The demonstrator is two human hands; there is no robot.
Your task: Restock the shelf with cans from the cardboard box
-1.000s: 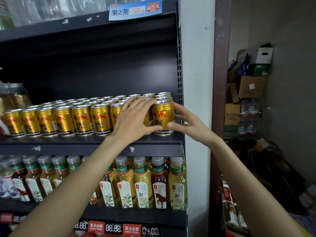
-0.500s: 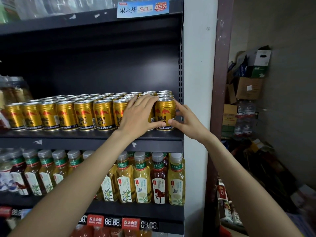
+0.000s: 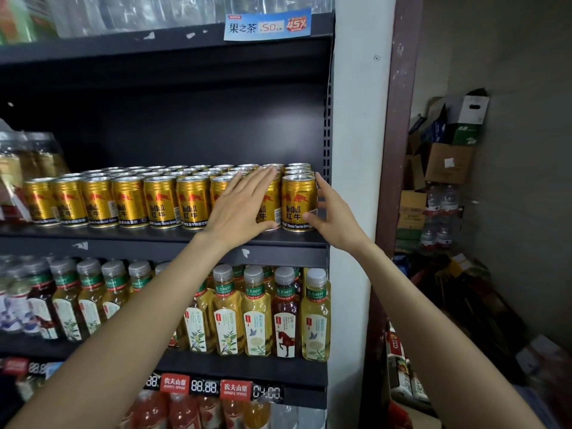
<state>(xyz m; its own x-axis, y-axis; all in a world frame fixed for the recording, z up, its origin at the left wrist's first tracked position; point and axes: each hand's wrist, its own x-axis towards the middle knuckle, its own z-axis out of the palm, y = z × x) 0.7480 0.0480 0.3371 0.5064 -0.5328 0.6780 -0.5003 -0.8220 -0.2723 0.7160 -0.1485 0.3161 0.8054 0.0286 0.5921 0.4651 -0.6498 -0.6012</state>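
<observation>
Rows of gold Red Bull cans point(image 3: 161, 201) stand several deep on the dark middle shelf point(image 3: 139, 243). My left hand point(image 3: 238, 209) lies flat against the front of the second can from the right point(image 3: 271, 202), fingers stretched out and thumb at its base. My right hand point(image 3: 332, 218) wraps the rightmost front can point(image 3: 297, 202), with the thumb on its lower front and the fingers along its right side, next to the shelf's upright. That can stands upright on the shelf, in line with the front row. No cardboard box is near my hands.
Tea bottles point(image 3: 257, 314) fill the shelf below, above price tags point(image 3: 235, 390). A white pillar point(image 3: 356, 150) and a brown door frame point(image 3: 399, 134) bound the shelf on the right. Stacked cardboard boxes point(image 3: 448, 162) and water bottles point(image 3: 439, 218) crowd the back room.
The rightmost can has been pushed back into line with the front row. My right hand slid along its right side, and my left hand flattened against the neighbouring can.
</observation>
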